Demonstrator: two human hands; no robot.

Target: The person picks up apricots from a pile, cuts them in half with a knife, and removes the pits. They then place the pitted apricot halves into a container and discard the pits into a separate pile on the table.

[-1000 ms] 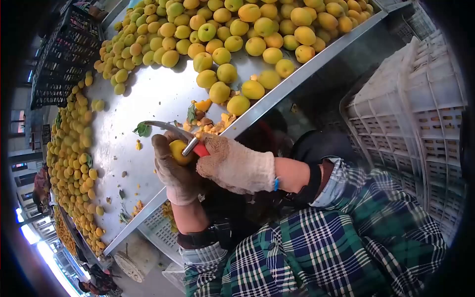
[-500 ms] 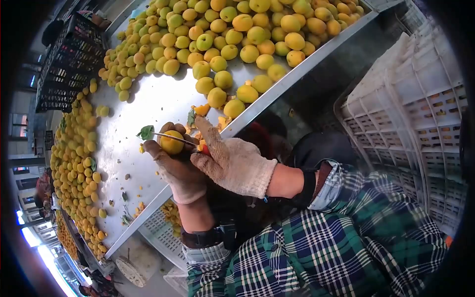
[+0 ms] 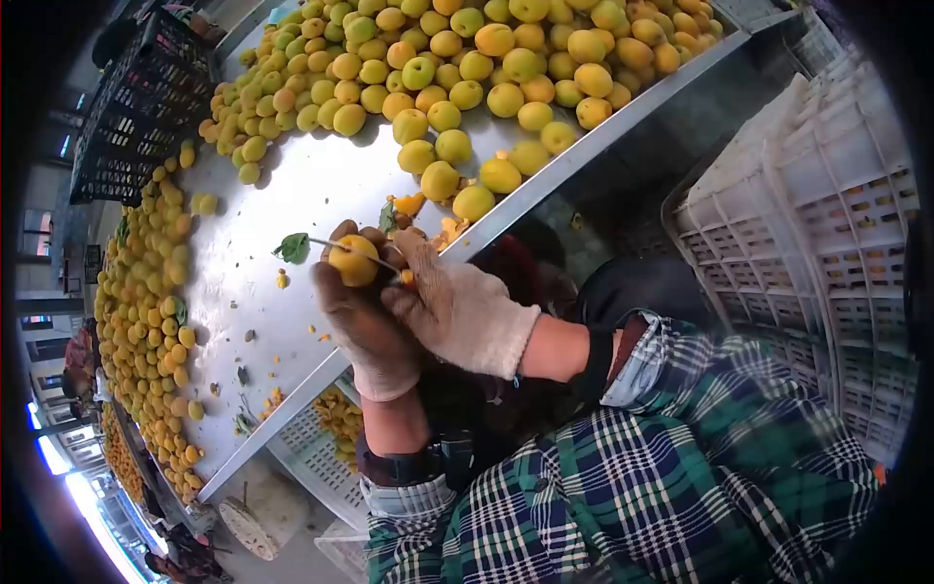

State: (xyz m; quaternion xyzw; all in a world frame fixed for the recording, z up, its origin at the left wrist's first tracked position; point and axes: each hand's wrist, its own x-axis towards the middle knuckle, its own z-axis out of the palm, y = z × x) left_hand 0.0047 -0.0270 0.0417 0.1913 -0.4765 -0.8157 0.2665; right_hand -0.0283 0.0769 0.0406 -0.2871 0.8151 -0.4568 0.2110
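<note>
My left hand, in a worn knit glove, holds a yellow fruit between thumb and fingers above the metal table. Wrapped round a small knife is my right hand, gloved too. The knife's thin blade lies across the fruit, and its tip reaches past it beside a green leaf. Most of the knife's handle is hidden in the glove. Orange fruit scraps lie on the table just beyond my hands.
Yellow-green fruit is heaped at the back of the metal table, with more along its left side. A black crate stands far left, a white crate at right. Below the table edge is a crate of scraps.
Both hands have tilted slightly and drawn closer together round the fruit, my right fingers now nearer to it. The blade still crosses the fruit. The whole view has shifted a little.
</note>
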